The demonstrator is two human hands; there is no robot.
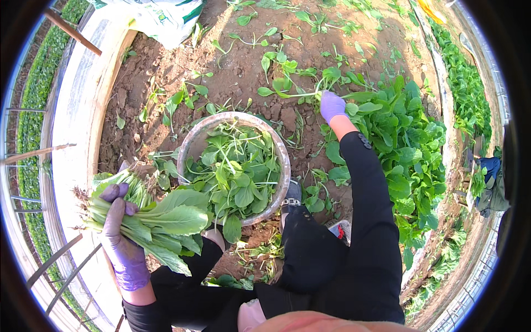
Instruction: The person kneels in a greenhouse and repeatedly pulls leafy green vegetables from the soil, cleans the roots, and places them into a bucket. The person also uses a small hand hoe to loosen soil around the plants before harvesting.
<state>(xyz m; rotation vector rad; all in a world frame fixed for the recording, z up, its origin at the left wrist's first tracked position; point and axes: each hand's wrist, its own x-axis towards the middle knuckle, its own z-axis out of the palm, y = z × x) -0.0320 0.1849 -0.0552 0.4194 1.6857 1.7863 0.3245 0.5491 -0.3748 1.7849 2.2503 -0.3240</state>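
My left hand [120, 232], in a soiled purple glove, grips a bunch of leafy greens [166, 220]. Their roots stick out to the left and the broad leaves fan to the right. Behind this bunch, more greens with pale stems [139, 189] lie on the ground. My right hand [332, 106], also gloved in purple, is closed around the stems of a leafy green plant [321, 89] beside a dense patch of growing greens [398, 133]. Between my hands stands a round, worn bucket [283, 155] filled with loose leaves and stems [240, 174].
Brown soil [249, 54] strewn with plucked leaves stretches ahead. White sheeting [79, 99] borders the bed on the left. A white and green plastic sack [166, 20] lies at the far left. Another green row [468, 83] runs along the right. My shoe [293, 193] is against the bucket.
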